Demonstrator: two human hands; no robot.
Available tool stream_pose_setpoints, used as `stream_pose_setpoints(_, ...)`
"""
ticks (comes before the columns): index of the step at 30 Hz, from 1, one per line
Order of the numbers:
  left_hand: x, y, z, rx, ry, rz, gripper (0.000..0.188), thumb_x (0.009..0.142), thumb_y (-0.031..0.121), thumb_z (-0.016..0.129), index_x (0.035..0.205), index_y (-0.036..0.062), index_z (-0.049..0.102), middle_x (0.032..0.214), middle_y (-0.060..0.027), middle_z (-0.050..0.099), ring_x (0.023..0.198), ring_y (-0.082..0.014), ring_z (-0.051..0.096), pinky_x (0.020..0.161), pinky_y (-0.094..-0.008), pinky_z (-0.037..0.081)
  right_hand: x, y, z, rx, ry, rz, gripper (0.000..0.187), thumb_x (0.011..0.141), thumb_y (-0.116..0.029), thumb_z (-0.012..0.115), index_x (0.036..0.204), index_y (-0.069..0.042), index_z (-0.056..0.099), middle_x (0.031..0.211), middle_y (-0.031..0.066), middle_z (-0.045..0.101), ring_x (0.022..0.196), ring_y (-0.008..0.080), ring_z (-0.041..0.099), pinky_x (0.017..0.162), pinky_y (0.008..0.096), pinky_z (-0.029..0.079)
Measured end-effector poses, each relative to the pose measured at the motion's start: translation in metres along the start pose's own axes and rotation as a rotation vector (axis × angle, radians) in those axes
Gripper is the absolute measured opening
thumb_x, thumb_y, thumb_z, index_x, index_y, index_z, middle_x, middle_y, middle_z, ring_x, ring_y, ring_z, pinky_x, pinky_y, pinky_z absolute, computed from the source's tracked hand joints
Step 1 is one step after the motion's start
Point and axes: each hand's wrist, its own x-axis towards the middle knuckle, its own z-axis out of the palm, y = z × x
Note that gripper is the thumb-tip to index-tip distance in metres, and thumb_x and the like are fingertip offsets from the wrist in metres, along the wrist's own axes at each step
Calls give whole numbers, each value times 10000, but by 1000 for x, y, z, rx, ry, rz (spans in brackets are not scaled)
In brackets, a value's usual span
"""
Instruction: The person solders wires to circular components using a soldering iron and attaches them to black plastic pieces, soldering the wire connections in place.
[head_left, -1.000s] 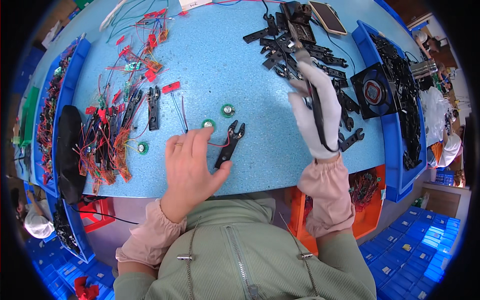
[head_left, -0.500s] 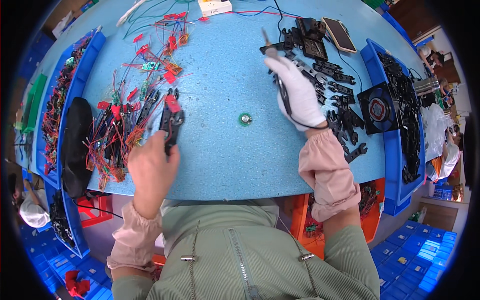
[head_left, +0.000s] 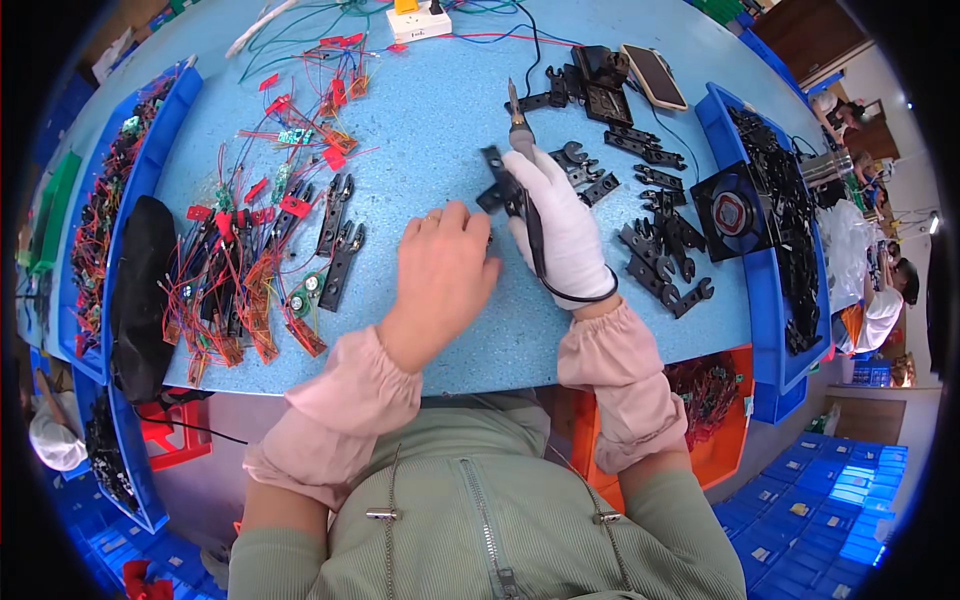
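Grips a soldering iron point(head_left: 519, 132) in the gloved right hand point(head_left: 565, 225), with the tip aimed away from the body. Seems also to pinch a black part point(head_left: 493, 162) in the same grip, blurred, over mid-tabletop point(head_left: 430, 150). Curls the bare left hand point(head_left: 440, 270) just beside, palm down; cannot tell whether clamped on anything, or whether touching the right.

Looks like a step of bringing the black part between both hands, ahead of any work with the iron. Probably calls for a firm left-hand hold on the part, and for a hot tip well clear of bare skin.

Has 2 forked black pieces point(head_left: 342, 265) at left, near 2 green-rimmed discs point(head_left: 312, 282) and a dense tangle of wired boards point(head_left: 225, 300), likely to snag. Has more forked pieces point(head_left: 685, 235) strewn at right, then a square black fan point(head_left: 735, 210) against a blue bin point(head_left: 775, 300). Leaves a phone point(head_left: 655, 76) and a white socket block point(head_left: 418, 24) farther off, out of the way.
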Motion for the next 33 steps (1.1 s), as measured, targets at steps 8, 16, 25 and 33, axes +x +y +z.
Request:
stream_pose_setpoints(8,-10,-20,-13,19,-131,-55,312,720,91,704,1018,54,621,1003,-115,600,895,-325,594,798,-431,474,3,14,5,488,83,126,793,697,180,568,1440,-96,529,1476,165,523,1157,302,630,960,327,521)
stream_pose_setpoints(16,-24,5,-40,-50,101,92,311,721,98,702,1013,49,608,1001,-131,593,903,-322,583,845,-410,456,-29,-15,-10,374,-69,-106,776,717,198,501,1445,-70,521,1452,159,539,1067,252,657,871,317,560)
stream_pose_setpoints(25,-42,22,-7,-84,26,4,244,728,38,672,954,49,580,956,-126,564,839,-312,561,790,-408,471,-3,1,0,340,-49,9,763,738,199,505,1451,-72,518,1458,146,529,1016,226,657,881,307,571)
stream_pose_setpoints(33,-52,27,-25,-177,125,-13,247,713,-20,651,934,46,564,931,-125,541,800,-317,559,721,-414,485,7,-2,-2,324,-107,-192,776,748,193,539,1473,-81,503,1464,140,533,1035,226,656,888,293,565)
